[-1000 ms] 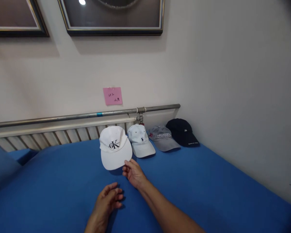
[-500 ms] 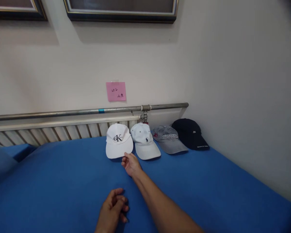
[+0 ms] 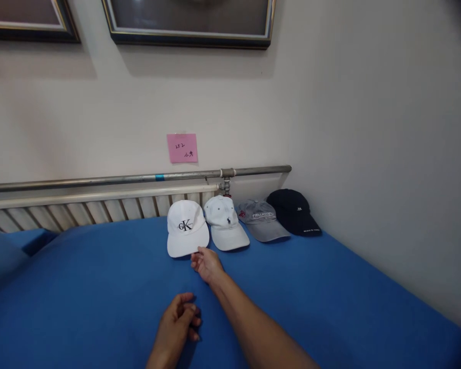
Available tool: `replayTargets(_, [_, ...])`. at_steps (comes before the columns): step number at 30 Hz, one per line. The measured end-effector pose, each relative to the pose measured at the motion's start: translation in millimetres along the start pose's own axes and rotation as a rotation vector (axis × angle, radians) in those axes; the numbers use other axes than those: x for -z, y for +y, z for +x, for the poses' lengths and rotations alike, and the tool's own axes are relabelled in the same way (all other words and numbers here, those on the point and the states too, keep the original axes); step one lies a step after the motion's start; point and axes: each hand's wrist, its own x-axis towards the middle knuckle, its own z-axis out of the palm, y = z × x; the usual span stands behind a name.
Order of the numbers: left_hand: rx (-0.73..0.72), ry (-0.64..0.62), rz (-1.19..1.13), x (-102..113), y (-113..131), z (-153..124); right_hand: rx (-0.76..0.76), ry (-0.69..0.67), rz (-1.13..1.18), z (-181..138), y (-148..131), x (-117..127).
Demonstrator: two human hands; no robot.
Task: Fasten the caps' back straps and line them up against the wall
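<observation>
A white baseball cap point(image 3: 187, 241) with dark letters on its front stands at the left end of a row of caps. My right hand point(image 3: 206, 264) pinches the front edge of its brim between thumb and fingers. Beside it sit a pale cap point(image 3: 228, 237) with a small dark emblem, a grey cap point(image 3: 267, 230) with white lettering, and a black cap point(image 3: 294, 212). Nearer to me, my left hand point(image 3: 179, 320) hovers over the blue sheet with loosely bent fingers apart, holding nothing.
The blue sheet point(image 3: 100, 287) covers the surface under the caps. Behind it run a white radiator point(image 3: 111, 211) and a metal pipe point(image 3: 192, 175) along the wall. A pink note point(image 3: 182, 148) is taped above. Picture frames point(image 3: 192, 39) hang higher. A wall point(image 3: 388, 179) bounds the right side.
The white cap has come slightly toward me with my right hand on its brim, now a little forward of the pale cap. The view has shifted slightly; my left hand stays about where it was.
</observation>
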Motion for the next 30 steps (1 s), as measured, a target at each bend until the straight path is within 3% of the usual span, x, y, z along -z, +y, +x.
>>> replayTargets(10, [-0.022, 0.0, -0.007, 3, 1, -4, -0.039, -0.06, -0.074, -28, 0, 10])
replayTargets(17, [-0.027, -0.021, -0.034, 5, 9, -11, 0.178, -0.018, -0.136, -64, 12, 22])
replayTargets(24, [-0.057, 0.008, -0.098, 5, 19, -31, 0.288, -0.054, -0.46, -108, 30, 36])
replayTargets(30, [-0.059, 0.127, -0.191, 15, 12, -66, 0.352, -0.221, -0.718, -142, 41, 42])
